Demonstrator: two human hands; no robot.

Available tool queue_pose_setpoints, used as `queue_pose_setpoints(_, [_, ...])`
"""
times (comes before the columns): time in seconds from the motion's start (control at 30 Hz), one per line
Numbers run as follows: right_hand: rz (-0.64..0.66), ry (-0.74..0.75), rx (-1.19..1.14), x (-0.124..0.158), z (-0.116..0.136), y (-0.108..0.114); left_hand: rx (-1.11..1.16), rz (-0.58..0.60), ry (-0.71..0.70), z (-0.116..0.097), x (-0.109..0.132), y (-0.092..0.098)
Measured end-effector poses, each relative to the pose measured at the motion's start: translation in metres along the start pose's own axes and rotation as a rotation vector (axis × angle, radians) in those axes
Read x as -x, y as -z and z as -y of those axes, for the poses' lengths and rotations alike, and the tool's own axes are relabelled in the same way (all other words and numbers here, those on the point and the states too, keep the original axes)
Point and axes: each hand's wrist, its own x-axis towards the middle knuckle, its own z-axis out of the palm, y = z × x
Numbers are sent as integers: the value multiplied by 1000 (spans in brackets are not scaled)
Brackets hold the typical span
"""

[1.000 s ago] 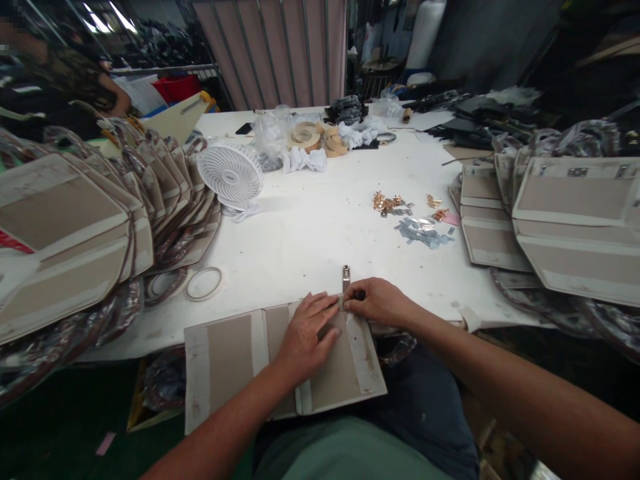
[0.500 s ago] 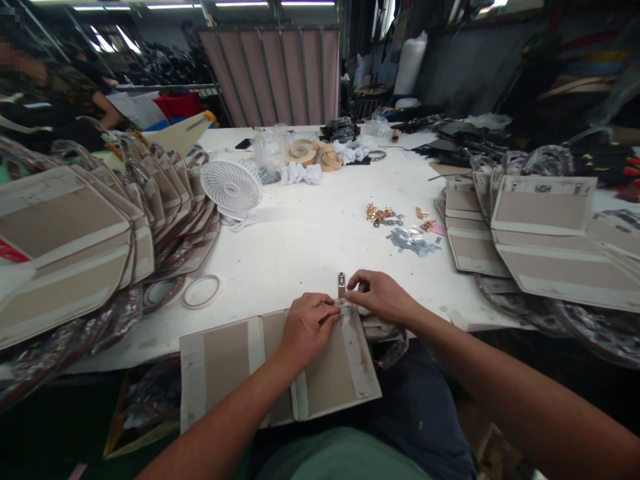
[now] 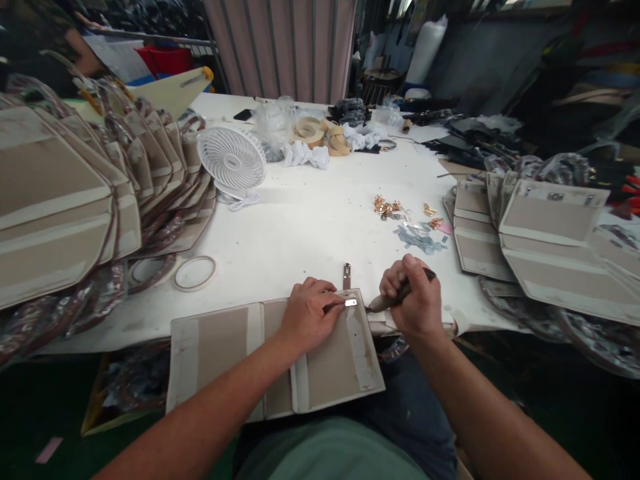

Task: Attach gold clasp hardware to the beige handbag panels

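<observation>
A beige folded panel (image 3: 220, 353) lies open across my lap and the table's near edge. My left hand (image 3: 310, 317) rests on its upper right part, fingers curled, pinching a small silver metal plate (image 3: 351, 303) against the panel's pale strip. My right hand (image 3: 413, 303) is closed around a dark-handled tool (image 3: 395, 299) whose tip points left toward that plate. A small metal clasp piece (image 3: 346, 275) stands on the white table (image 3: 300, 233) just beyond the panel.
Stacks of similar beige panels stand at left (image 3: 75, 193) and right (image 3: 545, 233). A white desk fan (image 3: 233, 160), a tape ring (image 3: 195, 273), tape rolls (image 3: 320, 133) and a scatter of gold and silver hardware (image 3: 410, 220) lie on the table. Another person sits at far left.
My right hand left the panel's top edge and now grips the dark-handled tool, pointed at the plate. My left hand curled from flat to pinching the silver plate.
</observation>
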Motion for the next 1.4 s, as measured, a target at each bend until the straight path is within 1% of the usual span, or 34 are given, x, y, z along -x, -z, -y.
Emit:
queue_pose_setpoints(0.1, [-1, -5, -87, -5, 3, -13, 9, 0, -6, 1, 1, 0])
queue_pose_setpoints(0.17, [-6, -12, -98, -7, -4, -19, 8, -9, -13, 2, 1, 0])
queue_pose_setpoints(0.3, [-70, -40, -105, -8, -20, -16, 4, -17, -19, 4, 2, 0])
queue_pose_setpoints(0.4, [-90, -47, -106, -9, -26, -13, 5, -8, -8, 5, 2, -2])
queue_pose_setpoints(0.5, [-41, -10, -34, -7, -30, -15, 3, -4, -2, 5, 2, -3])
queue_pose_setpoints(0.6, [57, 27, 98, -5, -36, -18, 4, -1, -3, 4, 0, -2])
queue_pose_setpoints(0.67, [116, 1, 126, -9, -34, -19, 4, 3, -3, 4, 0, -1])
queue_pose_setpoints(0.73, [138, -49, 85, -16, -25, -19, 7, 3, -2, 4, -1, -1])
queue_pose_setpoints(0.8, [121, -73, 16, -22, -12, -19, 11, -1, -2, 5, 0, -2])
queue_pose_setpoints(0.87, [76, -44, -35, -25, -3, -19, 12, -6, -7, 6, 0, -3])
queue_pose_setpoints(0.9, [39, -14, -40, -25, -2, -20, 11, -5, -9, 6, 1, -4])
queue_pose_setpoints(0.97, [-15, 8, -27, -23, -8, -23, 8, -4, -9, 5, 0, -3])
queue_pose_setpoints(1.03, [-26, -26, -10, -18, -19, -26, 10, 1, -1, 4, -1, -2])
queue_pose_setpoints(1.13, [29, -44, 18, -14, -24, -29, 19, 5, 9, 4, -2, -1])
queue_pose_setpoints(1.27, [97, 48, 102, -10, -15, -29, 26, 5, 7, 5, -1, -4])
queue_pose_setpoints(1.33, [146, 28, 211, -7, -17, -29, 37, 4, 10, 6, 0, -5])
queue_pose_setpoints(1.4, [185, -23, 314, -4, -26, -28, 64, 0, 16, 8, 0, -5])
